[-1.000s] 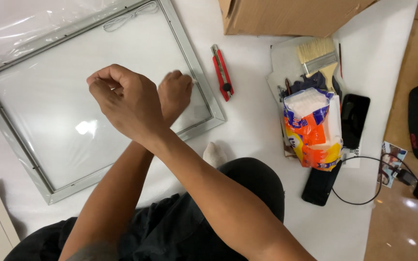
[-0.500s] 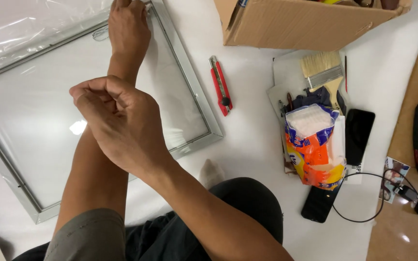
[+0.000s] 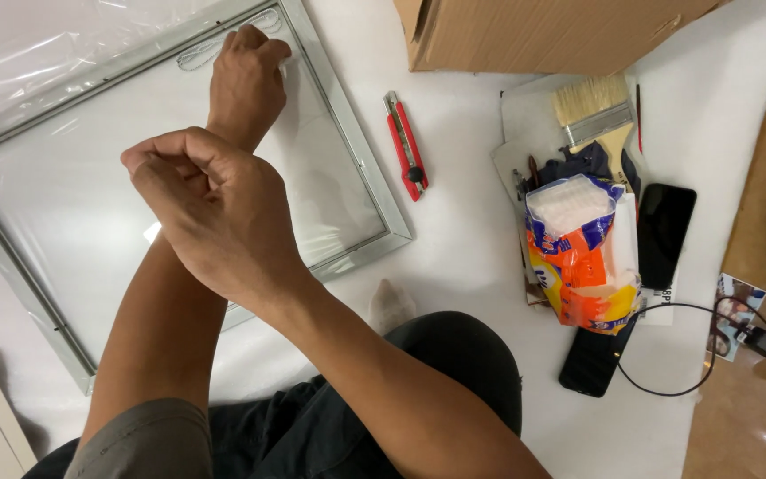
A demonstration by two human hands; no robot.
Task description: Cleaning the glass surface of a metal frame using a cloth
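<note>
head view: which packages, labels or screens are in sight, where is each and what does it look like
tissue pack: right of the frame, soft plastic bag, orange, blue and white.
cardboard box: top edge, plain brown.
dark phone: right of the pack, black screen, unlit.
second phone: below the pack, black, cable attached.

A silver metal picture frame (image 3: 381, 206) lies flat on a white sheet, turned at an angle. A clear glass pane (image 3: 64, 208) fills it, catching a small glare. At the frame's upper edge, a thin wire (image 3: 195, 55) curls on the glass, just beside the left hand (image 3: 246, 84), which rests there.
</note>
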